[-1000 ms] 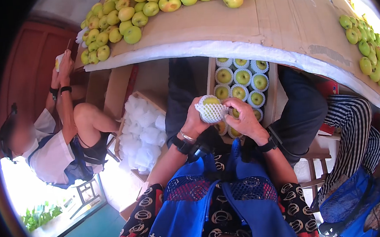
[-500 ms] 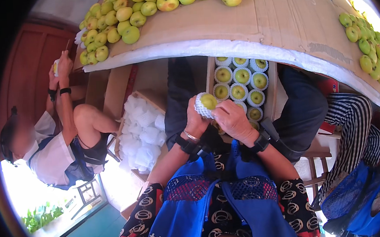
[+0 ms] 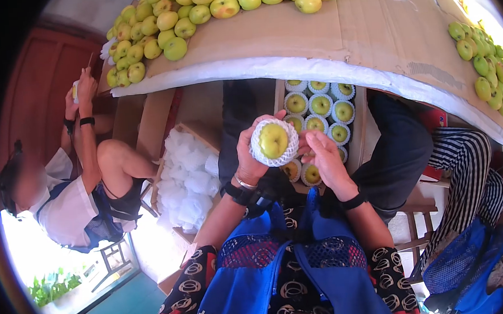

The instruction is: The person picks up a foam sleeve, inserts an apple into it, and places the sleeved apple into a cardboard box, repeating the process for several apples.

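A yellow-green apple [image 3: 273, 140] in a white foam net sleeve [image 3: 289, 156] sits in my left hand [image 3: 248, 160], whose fingers wrap round its side and back. The apple's bare face points up toward me. Just to the right, my right hand [image 3: 329, 162] holds nothing; its fingers are apart, with the tips right at the sleeve's edge. Beneath and beyond my hands stands a cardboard box [image 3: 279, 96] of sleeved apples [image 3: 320, 104] set in rows, partly hidden by my hands.
Loose foam sleeves [image 3: 188, 170] fill a box at left. Above, a cardboard-covered table [image 3: 290, 40] with a white padded edge carries piled apples [image 3: 172, 28] and more at right [image 3: 494, 79]. A person [image 3: 81, 186] sits at left; striped trousers [image 3: 461, 160] show at right.
My left hand has turned the sleeved apple so its bare face points up at me. My right hand has come off the apple, moving slightly right, and its fingers have opened.
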`<state>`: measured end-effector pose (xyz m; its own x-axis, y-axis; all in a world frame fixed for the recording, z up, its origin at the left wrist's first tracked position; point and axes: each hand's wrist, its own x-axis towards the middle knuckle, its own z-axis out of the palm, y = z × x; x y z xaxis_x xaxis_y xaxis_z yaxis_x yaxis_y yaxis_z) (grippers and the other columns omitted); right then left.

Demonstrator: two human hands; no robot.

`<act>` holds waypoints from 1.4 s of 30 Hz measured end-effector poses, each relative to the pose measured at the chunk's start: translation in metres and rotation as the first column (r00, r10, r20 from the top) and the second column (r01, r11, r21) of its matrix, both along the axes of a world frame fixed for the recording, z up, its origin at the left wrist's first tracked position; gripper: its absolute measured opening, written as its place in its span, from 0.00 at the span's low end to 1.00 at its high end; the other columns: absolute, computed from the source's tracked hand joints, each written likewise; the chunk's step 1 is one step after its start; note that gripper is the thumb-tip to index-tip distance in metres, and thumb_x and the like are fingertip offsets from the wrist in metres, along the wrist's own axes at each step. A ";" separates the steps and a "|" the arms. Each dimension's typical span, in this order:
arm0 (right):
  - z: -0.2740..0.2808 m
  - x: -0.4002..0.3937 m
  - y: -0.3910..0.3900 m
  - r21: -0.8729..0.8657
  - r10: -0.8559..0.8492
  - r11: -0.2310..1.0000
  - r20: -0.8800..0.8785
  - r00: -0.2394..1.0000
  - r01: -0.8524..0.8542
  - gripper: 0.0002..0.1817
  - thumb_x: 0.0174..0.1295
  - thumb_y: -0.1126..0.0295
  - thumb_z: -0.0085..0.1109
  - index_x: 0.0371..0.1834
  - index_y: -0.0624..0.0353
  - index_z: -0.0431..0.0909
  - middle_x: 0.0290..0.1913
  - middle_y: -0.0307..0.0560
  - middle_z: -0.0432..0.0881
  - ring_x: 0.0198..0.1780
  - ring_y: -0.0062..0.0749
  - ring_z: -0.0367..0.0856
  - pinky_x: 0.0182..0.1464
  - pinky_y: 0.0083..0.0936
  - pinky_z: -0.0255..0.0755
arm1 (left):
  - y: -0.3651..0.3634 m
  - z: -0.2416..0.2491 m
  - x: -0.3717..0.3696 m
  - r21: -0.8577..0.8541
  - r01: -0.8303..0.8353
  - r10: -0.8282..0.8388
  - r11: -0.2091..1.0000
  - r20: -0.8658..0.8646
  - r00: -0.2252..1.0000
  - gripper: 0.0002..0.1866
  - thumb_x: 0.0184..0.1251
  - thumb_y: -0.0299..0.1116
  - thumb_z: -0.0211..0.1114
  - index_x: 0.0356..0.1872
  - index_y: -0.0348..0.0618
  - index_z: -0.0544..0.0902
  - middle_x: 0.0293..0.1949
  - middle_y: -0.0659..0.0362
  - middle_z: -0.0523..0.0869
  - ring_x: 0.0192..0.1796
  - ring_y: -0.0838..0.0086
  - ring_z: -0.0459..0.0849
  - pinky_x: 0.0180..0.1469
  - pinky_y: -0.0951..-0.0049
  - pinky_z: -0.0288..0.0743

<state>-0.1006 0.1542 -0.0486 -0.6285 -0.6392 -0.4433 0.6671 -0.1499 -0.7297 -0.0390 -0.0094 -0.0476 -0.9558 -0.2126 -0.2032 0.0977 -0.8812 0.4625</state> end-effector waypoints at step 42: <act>-0.011 0.011 -0.038 0.227 0.088 0.946 -0.866 0.491 0.230 0.51 0.32 0.58 0.76 0.62 0.63 0.59 0.50 0.54 0.71 0.52 0.47 0.69 0.55 0.37 0.64 | 0.023 -0.031 0.005 0.036 -0.036 0.030 0.999 0.165 0.986 0.26 0.64 0.42 0.37 0.58 0.40 0.69 0.54 0.52 0.76 0.57 0.63 0.74 0.62 0.64 0.65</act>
<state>-0.0899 0.1166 -0.0592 -0.8281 -0.5227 0.2025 -0.3197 0.1436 -0.9366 -0.0342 0.0139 -0.0791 -0.9013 -0.2326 -0.3655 0.0527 -0.8962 0.4404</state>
